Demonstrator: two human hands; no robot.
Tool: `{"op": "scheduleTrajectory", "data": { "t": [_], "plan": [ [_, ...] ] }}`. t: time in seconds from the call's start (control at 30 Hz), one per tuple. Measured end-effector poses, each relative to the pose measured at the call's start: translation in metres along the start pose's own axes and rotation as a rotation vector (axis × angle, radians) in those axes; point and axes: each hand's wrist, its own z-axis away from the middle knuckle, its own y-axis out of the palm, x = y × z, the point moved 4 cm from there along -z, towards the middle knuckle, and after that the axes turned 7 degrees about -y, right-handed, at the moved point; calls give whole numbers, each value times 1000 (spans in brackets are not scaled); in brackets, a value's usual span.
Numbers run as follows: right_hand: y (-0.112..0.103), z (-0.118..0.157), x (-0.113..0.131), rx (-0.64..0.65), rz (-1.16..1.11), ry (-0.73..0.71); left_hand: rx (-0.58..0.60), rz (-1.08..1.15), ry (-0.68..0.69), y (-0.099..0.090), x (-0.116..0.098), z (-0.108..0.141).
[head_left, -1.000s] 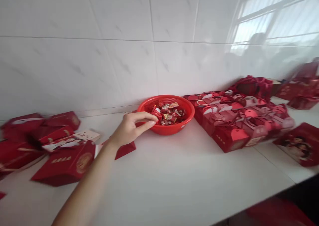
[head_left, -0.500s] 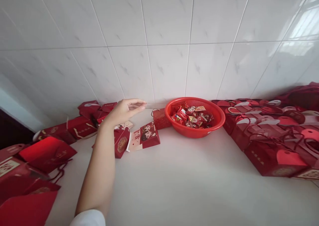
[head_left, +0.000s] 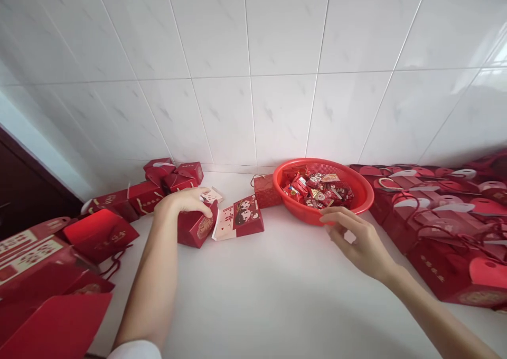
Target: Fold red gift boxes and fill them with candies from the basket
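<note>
As the left hand [head_left: 185, 199] arches over a red box [head_left: 195, 227], the right hand [head_left: 362, 243] bends beside the sweets [head_left: 317, 189]

While the red basket [head_left: 301, 214] of wrapped sweets stands just right of the frame's centre, the right hand lies in front of its near side, at the lower right of it. The right fingers are curled, index and thumb rounding into a loop with their tips close together; whether those tips meet, I cannot tell, and nothing shows between them. The sweets lie beyond and above these fingertips in the frame, behind the rim, and the tips overlap the basket's near edge in the view; contact with it cannot be made out.

Left of centre, the left hand hangs bent at the wrist, with the thumb apart from the gently extended fingers. The red box lies directly beneath the palm and thumb, partly covered by them; whether the hand grips it or only rests there is unclear. Just right of that box lies a carton with cartoon faces [head_left: 245, 216], and between it and the basket, a small red box with a handle [head_left: 268, 191].

Closely packed red boxes [head_left: 431, 274] fill the right edge of the frame; more red cartons [head_left: 59, 264] crowd the lower left.
</note>
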Motion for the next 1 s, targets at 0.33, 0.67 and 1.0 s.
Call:
{"op": "scheduleTrajectory", "data": {
  "t": [0.33,0.67,1.0],
  "plan": [
    [12,-25,-4,149,-507,346,-131,365,880,5,-113,87],
    [-16,-29,-9,331,-299,333,-107,295,1019,84,-169,90],
    [-26,-24,24,393,-75,89,261,349,896,92,-167,83]
  ]
}}
